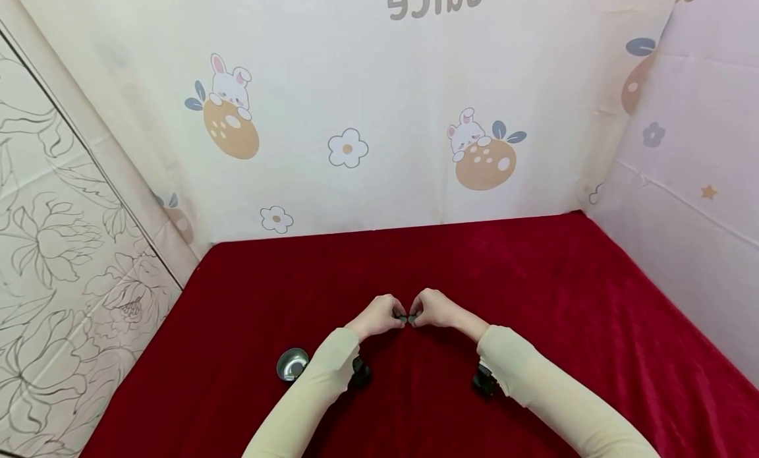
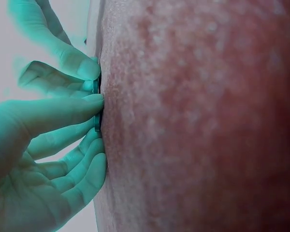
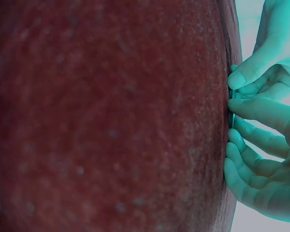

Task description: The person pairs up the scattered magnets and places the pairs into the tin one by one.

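Note:
My two hands meet at the middle of the red cloth, fingertips almost touching. The left hand and the right hand each pinch a small, thin dark piece that lies low on the cloth between them. In the left wrist view, the left hand has its thumb and forefinger tips on the piece's flat edge. The right wrist view shows the right hand with its fingertips on the same thin edge. Whether this is one piece or two, I cannot tell.
A small shiny metal bowl sits on the cloth left of my left forearm. Patterned fabric walls close the space at the back and on both sides. Black wrist cameras hang under both forearms.

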The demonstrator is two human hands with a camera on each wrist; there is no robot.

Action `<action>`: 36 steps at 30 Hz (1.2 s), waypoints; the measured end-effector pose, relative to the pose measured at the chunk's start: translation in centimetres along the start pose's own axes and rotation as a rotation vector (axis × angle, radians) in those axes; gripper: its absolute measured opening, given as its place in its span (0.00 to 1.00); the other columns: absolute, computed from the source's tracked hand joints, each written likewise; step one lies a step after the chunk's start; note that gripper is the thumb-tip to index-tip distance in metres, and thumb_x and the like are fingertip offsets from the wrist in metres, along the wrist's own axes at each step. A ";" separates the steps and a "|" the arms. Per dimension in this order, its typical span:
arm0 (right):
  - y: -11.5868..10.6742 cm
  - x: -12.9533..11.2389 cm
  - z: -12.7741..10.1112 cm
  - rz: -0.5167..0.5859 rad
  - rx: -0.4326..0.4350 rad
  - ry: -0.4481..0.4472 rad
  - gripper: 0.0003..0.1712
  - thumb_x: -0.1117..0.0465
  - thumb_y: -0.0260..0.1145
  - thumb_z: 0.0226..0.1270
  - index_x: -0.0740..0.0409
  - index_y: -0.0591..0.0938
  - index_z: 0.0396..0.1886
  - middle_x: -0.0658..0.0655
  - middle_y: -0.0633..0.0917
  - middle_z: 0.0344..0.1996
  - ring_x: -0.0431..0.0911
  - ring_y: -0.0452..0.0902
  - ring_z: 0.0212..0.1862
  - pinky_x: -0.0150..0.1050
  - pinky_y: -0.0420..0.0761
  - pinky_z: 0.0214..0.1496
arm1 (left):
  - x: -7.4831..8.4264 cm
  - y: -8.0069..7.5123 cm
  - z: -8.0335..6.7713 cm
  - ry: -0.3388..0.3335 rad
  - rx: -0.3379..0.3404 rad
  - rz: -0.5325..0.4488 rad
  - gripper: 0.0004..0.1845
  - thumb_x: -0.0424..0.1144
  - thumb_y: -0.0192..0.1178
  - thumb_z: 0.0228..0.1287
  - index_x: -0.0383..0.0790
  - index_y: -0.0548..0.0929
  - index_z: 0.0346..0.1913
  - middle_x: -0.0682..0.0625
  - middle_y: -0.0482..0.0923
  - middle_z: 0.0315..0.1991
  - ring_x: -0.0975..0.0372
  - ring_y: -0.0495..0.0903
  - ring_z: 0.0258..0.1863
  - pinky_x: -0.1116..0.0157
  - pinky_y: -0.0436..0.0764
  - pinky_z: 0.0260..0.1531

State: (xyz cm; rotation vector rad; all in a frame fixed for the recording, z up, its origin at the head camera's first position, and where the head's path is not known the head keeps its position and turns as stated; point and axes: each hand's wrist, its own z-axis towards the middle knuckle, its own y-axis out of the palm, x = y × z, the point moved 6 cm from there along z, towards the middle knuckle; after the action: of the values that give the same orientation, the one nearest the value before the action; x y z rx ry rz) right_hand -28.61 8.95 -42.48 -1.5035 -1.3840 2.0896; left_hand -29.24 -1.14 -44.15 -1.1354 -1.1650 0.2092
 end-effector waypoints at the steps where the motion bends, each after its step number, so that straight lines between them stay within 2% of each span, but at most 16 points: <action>1: 0.0 0.0 0.0 0.001 0.003 0.001 0.06 0.70 0.68 0.42 0.67 0.83 0.25 0.53 0.81 0.18 0.34 0.68 0.19 0.27 0.69 0.23 | 0.0 0.0 0.0 0.002 0.000 -0.003 0.06 0.30 0.62 0.52 0.33 0.83 0.34 0.48 0.80 0.30 0.66 0.76 0.26 0.75 0.73 0.26; 9: 0.1 0.0 0.1 -0.009 0.007 0.019 0.06 0.70 0.68 0.42 0.67 0.83 0.25 0.52 0.80 0.18 0.34 0.67 0.18 0.27 0.69 0.23 | 0.0 -0.1 0.0 -0.008 0.004 -0.002 0.06 0.30 0.63 0.52 0.34 0.83 0.34 0.48 0.79 0.31 0.66 0.76 0.27 0.74 0.73 0.27; 14: 0.1 -0.3 -0.1 -0.003 -0.003 0.012 0.07 0.71 0.68 0.42 0.68 0.82 0.26 0.53 0.80 0.18 0.35 0.68 0.20 0.27 0.70 0.24 | 0.0 -0.1 -0.5 -0.005 0.004 -0.002 0.09 0.32 0.62 0.52 0.35 0.81 0.38 0.48 0.75 0.34 0.64 0.75 0.31 0.74 0.73 0.30; 23: 0.0 -0.1 -0.3 0.003 0.000 -0.001 0.12 0.70 0.68 0.44 0.69 0.82 0.32 0.57 0.82 0.26 0.41 0.76 0.27 0.30 0.74 0.29 | 0.1 -1.4 -2.9 0.017 0.029 -0.047 0.14 0.32 0.61 0.55 0.31 0.76 0.44 0.44 0.74 0.38 0.59 0.76 0.36 0.70 0.75 0.35; 31: 0.1 -0.6 -0.3 0.014 -0.002 -0.014 0.12 0.70 0.67 0.45 0.69 0.82 0.34 0.59 0.83 0.29 0.43 0.77 0.29 0.30 0.75 0.30 | -0.4 -2.1 -4.8 -0.010 0.039 -0.063 0.16 0.36 0.60 0.56 0.33 0.75 0.47 0.46 0.74 0.40 0.58 0.74 0.39 0.66 0.74 0.38; 36: 0.5 -1.0 -0.2 0.015 -0.011 -0.024 0.13 0.70 0.67 0.45 0.69 0.81 0.35 0.58 0.82 0.29 0.43 0.76 0.29 0.29 0.74 0.30 | -0.5 -2.8 -6.3 -0.001 0.071 -0.061 0.18 0.38 0.58 0.58 0.34 0.73 0.50 0.44 0.72 0.45 0.55 0.73 0.44 0.60 0.73 0.43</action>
State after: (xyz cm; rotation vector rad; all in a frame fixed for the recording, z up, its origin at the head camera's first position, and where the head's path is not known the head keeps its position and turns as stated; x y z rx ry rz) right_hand -27.86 8.15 -42.30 -1.5017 -1.4000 2.1192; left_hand -25.51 -6.47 -41.94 -1.0364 -1.1831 0.2025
